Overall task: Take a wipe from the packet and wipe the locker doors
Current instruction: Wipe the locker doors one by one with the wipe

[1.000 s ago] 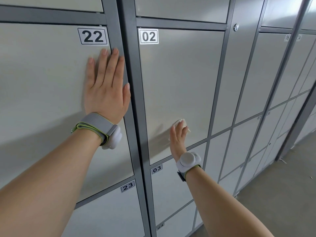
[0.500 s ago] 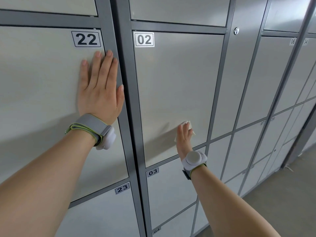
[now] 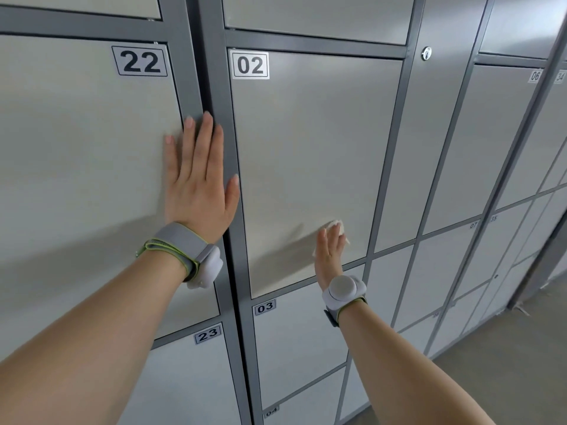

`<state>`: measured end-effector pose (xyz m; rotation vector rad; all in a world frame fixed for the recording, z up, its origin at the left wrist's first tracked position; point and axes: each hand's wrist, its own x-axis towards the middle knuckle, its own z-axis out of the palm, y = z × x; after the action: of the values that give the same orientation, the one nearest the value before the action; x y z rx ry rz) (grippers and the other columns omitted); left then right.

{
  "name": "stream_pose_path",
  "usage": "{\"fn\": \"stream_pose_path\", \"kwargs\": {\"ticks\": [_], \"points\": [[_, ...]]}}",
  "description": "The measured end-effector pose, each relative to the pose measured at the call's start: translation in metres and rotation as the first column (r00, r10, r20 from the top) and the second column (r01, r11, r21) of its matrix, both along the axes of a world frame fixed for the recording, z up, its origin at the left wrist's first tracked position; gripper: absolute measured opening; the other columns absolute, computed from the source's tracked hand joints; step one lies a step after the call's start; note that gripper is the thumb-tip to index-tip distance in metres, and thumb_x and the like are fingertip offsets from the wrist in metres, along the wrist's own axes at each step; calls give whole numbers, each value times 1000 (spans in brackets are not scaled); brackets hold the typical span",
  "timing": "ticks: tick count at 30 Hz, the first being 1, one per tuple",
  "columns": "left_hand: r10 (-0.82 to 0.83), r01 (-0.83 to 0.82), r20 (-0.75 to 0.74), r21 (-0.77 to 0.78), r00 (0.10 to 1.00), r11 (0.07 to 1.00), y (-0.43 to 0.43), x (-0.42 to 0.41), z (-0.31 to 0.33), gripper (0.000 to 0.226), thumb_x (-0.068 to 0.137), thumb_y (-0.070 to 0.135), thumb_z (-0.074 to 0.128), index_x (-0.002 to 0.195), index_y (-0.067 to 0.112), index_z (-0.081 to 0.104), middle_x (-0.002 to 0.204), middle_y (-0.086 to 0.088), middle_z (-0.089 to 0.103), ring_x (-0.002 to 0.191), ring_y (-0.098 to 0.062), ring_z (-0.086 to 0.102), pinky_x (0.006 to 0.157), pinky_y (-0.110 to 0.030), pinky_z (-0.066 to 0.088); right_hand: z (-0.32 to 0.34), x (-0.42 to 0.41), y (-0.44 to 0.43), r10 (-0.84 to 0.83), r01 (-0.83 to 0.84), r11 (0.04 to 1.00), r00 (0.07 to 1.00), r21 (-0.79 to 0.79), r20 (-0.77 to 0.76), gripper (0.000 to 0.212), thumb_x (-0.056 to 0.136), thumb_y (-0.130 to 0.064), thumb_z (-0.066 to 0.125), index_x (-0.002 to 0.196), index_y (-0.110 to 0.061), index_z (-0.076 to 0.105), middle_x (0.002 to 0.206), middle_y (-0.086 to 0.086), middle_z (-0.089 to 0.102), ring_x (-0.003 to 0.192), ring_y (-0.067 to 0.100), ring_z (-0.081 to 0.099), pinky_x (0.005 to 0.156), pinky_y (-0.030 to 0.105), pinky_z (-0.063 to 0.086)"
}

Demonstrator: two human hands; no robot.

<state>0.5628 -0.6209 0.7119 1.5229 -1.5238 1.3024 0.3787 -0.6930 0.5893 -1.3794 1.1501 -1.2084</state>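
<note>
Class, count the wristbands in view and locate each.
2. One wristband is on the left wrist, below the left hand flat at door 22's edge; the other on the right wrist, below the right hand pressing a wipe to door 02. None appears hidden.

Both arms bare, stretched forward; left hand (image 3: 199, 185) flat, palm forward, fingers straight, close together, pointing up, thumb out to right; right hand (image 3: 329, 251) lower, farther out, palm forward, fingers straight, pointing up.
</note>
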Motion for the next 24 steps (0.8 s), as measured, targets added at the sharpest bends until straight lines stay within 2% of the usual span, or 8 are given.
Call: {"fn": "stream_pose_path", "kwargs": {"ticks": [4, 8, 9, 11, 16, 18, 20, 24], "points": [[73, -74, 9, 20, 997, 997, -7, -2, -11, 62, 90, 25, 44, 143, -3, 28, 152, -20, 25, 140, -36, 11, 115, -46, -7, -18, -1, -8, 15, -15, 1000, 1000, -17, 3, 63, 100, -44, 28, 148, -31, -10, 154, -3, -26, 144, 12, -14, 115, 33, -1], [124, -125, 35, 30, 992, 992, -8, -3, -13, 60, 93, 29, 36, 146, 1, 25, 155, -13, 22, 140, -36, 6, 113, -47, -11, -41, -10, -17, 27, -25, 974, 1000, 227, -8, 84, 90, -64, 33, 150, -26, -11, 157, -2, -19, 145, 16, -12, 116, 39, -2], [130, -131, 40, 32, 991, 991, -9, -2, -14, 60, 94, 30, 35, 146, 2, 25, 155, -12, 22, 140, -37, 5, 113, -47, -11, -41, -12, -19, 40, -28, 966, 998, 257, -43, 80, 92, -60, 31, 151, -24, -8, 157, -1, -14, 145, 17, -7, 115, 39, 2], [139, -141, 47, 24, 989, 990, -11, -1, -15, 60, 94, 30, 36, 146, 2, 25, 155, -11, 22, 140, -37, 5, 113, -47, -11, -32, -16, -23, 6, 0, 977, 1000, 213, -30, 66, 99, -48, 29, 151, -20, -1, 156, 1, -3, 144, 17, 3, 111, 36, 12], [133, -134, 42, 16, 990, 991, -14, -2, -15, 60, 94, 30, 37, 146, 2, 26, 155, -12, 22, 140, -37, 4, 113, -47, -10, -11, -14, -32, -59, 60, 990, 998, -130, 14, 58, 102, -41, 23, 151, -27, -5, 156, -6, -19, 141, 3, -18, 109, 21, -4], [133, -134, 43, 16, 990, 991, -14, -3, -16, 60, 94, 30, 38, 146, 2, 26, 155, -12, 23, 140, -37, 5, 113, -48, -9, -18, -12, -35, -58, 59, 983, 998, -174, 10, 57, 102, -38, 24, 150, -28, -5, 155, -8, -22, 134, -6, -19, 108, 20, -6], [138, -138, 47, 12, 989, 990, -14, -2, -16, 60, 94, 30, 38, 146, 2, 27, 155, -12, 23, 140, -37, 6, 113, -48, -8, -32, -12, -37, -52, 54, 992, 999, -112, 13, 61, 102, -38, 27, 149, -28, -9, 154, -7, -26, 135, -4, -21, 110, 23, -7], [143, -143, 53, -1, 988, 990, -14, -2, -16, 60, 94, 30, 37, 146, 2, 26, 155, -13, 23, 140, -37, 6, 113, -48, -8, -54, -20, -41, -71, 75, 983, 997, 168, -29, 68, 99, -47, 27, 149, -24, -14, 156, 1, -23, 144, 15, -15, 115, 39, -5]]}}
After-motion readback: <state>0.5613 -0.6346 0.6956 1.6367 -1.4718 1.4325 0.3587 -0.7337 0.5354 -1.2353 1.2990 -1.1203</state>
